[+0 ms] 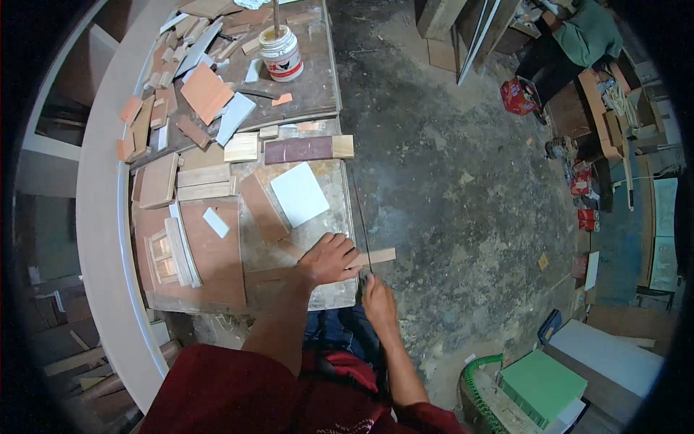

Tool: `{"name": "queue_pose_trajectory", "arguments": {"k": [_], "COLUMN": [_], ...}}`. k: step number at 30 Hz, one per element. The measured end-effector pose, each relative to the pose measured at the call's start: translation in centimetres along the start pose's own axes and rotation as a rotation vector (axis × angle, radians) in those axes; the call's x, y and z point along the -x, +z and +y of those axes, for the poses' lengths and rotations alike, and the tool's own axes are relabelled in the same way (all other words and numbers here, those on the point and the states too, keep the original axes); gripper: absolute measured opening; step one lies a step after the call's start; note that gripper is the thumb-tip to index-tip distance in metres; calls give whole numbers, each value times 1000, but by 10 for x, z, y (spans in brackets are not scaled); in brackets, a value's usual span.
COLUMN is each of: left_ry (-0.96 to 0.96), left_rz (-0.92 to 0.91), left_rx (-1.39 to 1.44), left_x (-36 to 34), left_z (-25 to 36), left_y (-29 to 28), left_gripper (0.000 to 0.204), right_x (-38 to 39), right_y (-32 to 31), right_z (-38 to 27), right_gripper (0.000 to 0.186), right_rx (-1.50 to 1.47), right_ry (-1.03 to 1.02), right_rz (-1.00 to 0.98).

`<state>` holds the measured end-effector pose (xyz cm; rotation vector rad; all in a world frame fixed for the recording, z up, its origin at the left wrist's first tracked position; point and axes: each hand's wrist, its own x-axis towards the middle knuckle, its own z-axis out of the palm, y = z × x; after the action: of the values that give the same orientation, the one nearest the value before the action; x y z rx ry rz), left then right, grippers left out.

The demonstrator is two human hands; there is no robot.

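Observation:
My left hand [331, 258] presses down on a narrow wooden strip [382, 256] at the right edge of the worktable [334, 295]. Its fingers are curled over the wood, and the strip's end juts past the edge. Just beyond the table edge, my right hand [379, 304] is closed round the handle of a saw, mostly hidden by the fingers. The long thin saw blade [363, 217], seen nearly edge-on, runs away from me and crosses the strip beside my left fingers. A white square panel [299, 194] and a brown board [263, 207] lie beyond my left hand.
Wood offcuts [207, 94] crowd the table's far left, near an open white tub [280, 55] with a stick in it. A small wooden frame piece [172, 253] lies at left. Concrete floor [441, 181] stretches right. Another person [582, 36] works at far right; a green box [542, 387] is near right.

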<state>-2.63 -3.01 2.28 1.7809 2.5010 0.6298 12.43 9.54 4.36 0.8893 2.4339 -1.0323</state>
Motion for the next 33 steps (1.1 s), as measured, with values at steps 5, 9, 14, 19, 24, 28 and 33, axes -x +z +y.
{"name": "queue_pose_trajectory", "arguments": {"k": [5,9,14,19,24,28,33], "left_ry": [-33,-11,-1,-1,-2,-10,-8], "left_rz": [-62,-25,-4,-16,-4,-20,-34], "left_rx": [-30,7,9,-45,-9,9,29], "left_x": [11,1,2,5,0,7,0], "left_z": [-5,-4,-4,-3,-1,-7,-3], "left_y": [4,0,6,3,3,-2,2], "left_gripper": [35,35,34,34,34,34,35], "right_x": [20,43,-2,49,-7,31,17], "right_y": [3,27,17,25,8,19,15], "right_z": [0,34,15,40,5,24,23], "right_gripper": [37,37,37,37,37,37,37], "right_rx": [14,74,-81,12,-58,13,-5], "right_ry": [-19,34,-111,25,-41,-35,-18], "right_rz": [4,-21,93,-4,37,9,36]}}
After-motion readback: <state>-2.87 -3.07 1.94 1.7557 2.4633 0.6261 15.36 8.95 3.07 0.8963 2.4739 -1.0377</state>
